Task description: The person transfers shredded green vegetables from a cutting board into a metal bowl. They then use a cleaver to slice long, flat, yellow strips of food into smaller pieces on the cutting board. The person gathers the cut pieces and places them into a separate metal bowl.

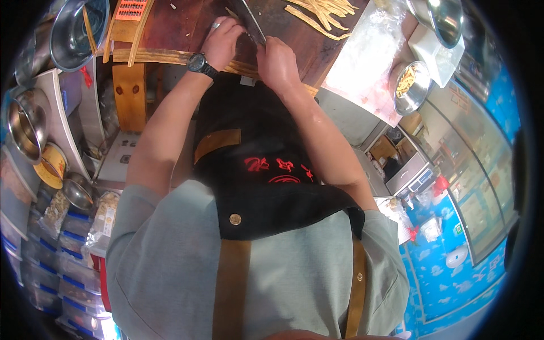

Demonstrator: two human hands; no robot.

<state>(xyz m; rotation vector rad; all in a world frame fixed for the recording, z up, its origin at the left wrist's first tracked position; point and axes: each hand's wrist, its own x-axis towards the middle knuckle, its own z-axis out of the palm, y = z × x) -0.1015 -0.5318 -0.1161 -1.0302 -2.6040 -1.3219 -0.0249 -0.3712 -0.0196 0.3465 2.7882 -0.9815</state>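
My right hand (pixel 278 59) grips the handle of a large knife (pixel 254 21). Its blade points away from me over a dark wooden board (pixel 182 29), and the top of the picture cuts it off. Close along the blade's left side, my left hand (pixel 223 40) lies curled on the board, with a ring on one finger and a dark watch (pixel 196 63) at the wrist. A thin brownish strip (pixel 232 12) shows past its knuckles; the fingertips are mostly hidden. To the right of the knife lies a loose pile of long, pale yellow-brown strips (pixel 327 12).
An orange grater on a wooden frame (pixel 131 10) and a metal basin (pixel 78 36) with chopsticks stand at left. At right, a steel bowl (pixel 410 87) holds cut yellowish pieces beside a white plastic container (pixel 437 53). The board's front edge (pixel 148 56) runs just before my apron.
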